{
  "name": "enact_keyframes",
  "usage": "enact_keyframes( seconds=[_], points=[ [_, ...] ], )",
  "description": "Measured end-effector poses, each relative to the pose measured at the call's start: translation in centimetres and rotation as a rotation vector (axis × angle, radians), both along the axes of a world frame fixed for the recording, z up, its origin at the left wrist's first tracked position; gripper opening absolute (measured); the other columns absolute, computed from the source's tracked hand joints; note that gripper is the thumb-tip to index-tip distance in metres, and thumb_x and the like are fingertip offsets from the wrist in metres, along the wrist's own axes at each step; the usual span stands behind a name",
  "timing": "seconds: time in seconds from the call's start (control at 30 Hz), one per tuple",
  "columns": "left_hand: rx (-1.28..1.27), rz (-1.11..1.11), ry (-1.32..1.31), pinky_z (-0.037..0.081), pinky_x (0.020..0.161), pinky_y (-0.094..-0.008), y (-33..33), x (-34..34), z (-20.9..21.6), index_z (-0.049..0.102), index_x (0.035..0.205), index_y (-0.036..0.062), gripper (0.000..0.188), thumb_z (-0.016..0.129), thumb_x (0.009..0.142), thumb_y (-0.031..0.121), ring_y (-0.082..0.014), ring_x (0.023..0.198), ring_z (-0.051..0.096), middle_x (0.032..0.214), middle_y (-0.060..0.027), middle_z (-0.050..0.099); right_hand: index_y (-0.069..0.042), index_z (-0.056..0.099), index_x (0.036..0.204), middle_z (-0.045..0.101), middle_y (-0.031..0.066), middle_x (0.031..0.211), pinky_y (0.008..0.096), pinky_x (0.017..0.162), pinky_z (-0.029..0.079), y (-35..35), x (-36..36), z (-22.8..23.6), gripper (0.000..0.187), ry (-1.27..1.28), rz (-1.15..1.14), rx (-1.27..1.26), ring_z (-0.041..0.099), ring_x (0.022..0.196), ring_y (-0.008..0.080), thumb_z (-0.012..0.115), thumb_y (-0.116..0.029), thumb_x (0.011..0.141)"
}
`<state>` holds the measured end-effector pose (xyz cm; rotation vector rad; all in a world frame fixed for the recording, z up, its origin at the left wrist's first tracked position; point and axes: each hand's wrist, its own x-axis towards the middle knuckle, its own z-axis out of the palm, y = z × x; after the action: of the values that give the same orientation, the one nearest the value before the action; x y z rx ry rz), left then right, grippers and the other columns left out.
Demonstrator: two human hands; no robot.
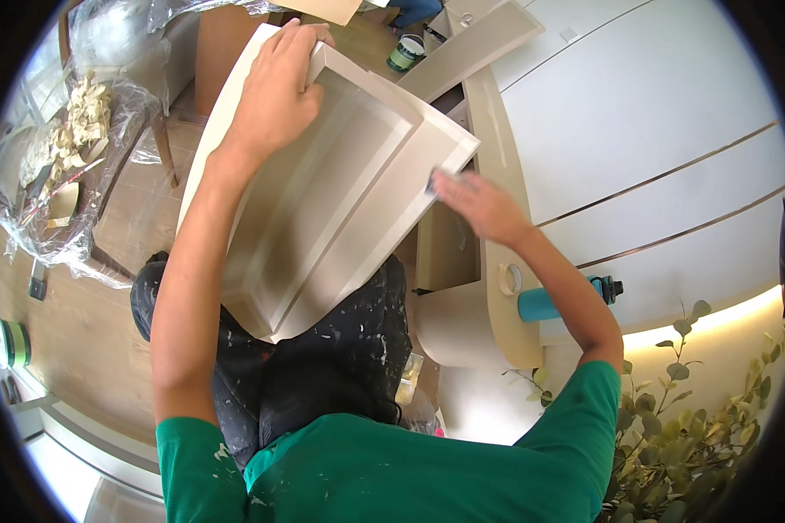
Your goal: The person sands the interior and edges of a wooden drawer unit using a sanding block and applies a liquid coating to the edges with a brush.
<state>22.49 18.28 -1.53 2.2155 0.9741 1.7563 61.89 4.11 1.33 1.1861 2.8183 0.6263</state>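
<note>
A cream-coloured drawer (397,187) stands tilted on my lap, its hollow side facing me. My left hand (275,91) is closed over its far upper edge, thumb on the inner side. At the drawer's right edge, my right hand (480,205) is smeared by motion, with its fingers pressed together. A small dark grey pad (432,181) shows at those fingertips, against the edge; its exact kind is too blurred to tell. The drawer's lower end rests between my paint-spotted dark trousers (349,336).
To the right is a cream desk (501,327) with a tape roll (510,279) and a teal bottle (541,305). A plastic-covered chair (105,187) stands left. Paint cans (406,52) sit on the floor, ahead and at left. Leafy branches (672,444) fill the lower right.
</note>
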Motion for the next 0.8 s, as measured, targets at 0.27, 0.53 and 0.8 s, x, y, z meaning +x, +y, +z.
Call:
enact_keyframes(
  seconds=[0.27, 0.53, 0.8],
  points=[
    [-0.005, -0.011, 0.052, 0.034, 0.125, -0.0476, -1.0, -0.3, 0.7, 0.056, 0.131, 0.0057, 0.055, 0.055, 0.078, -0.008, -0.0394, 0.153, 0.039, 0.150, -0.0135, 0.059, -0.009, 0.053, 0.154, 0.054, 0.0033, 0.159, 0.0378, 0.097, 0.057, 0.7, 0.7, 1.4, 0.070, -0.011, -0.035, 0.106, 0.061, 0.108, 0.0317, 0.059, 0.006, 0.086],
    [0.045, 0.001, 0.040, 0.034, 0.124, -0.0480, -0.8, -0.4, 1.2, 0.056, 0.131, 0.0051, 0.055, 0.055, 0.078, -0.008, -0.0418, 0.151, 0.040, 0.148, -0.0143, 0.060, -0.009, 0.058, 0.150, 0.051, 0.0004, 0.162, 0.0363, 0.095, 0.057, -0.2, 0.3, 0.9, 0.064, -0.066, -0.053, 0.082, 0.061, 0.108, 0.0309, 0.060, 0.003, 0.087],
    [0.013, -0.010, 0.049, 0.034, 0.124, -0.0480, -0.8, 0.0, 0.8, 0.056, 0.131, 0.0050, 0.054, 0.055, 0.078, -0.008, -0.0406, 0.151, 0.040, 0.148, -0.0142, 0.059, -0.007, 0.058, 0.149, 0.055, 0.0067, 0.158, 0.0394, 0.093, 0.056, 0.2, -0.1, 1.3, 0.059, 0.010, -0.021, 0.086, 0.061, 0.105, 0.0337, 0.059, 0.001, 0.091]
  ],
)
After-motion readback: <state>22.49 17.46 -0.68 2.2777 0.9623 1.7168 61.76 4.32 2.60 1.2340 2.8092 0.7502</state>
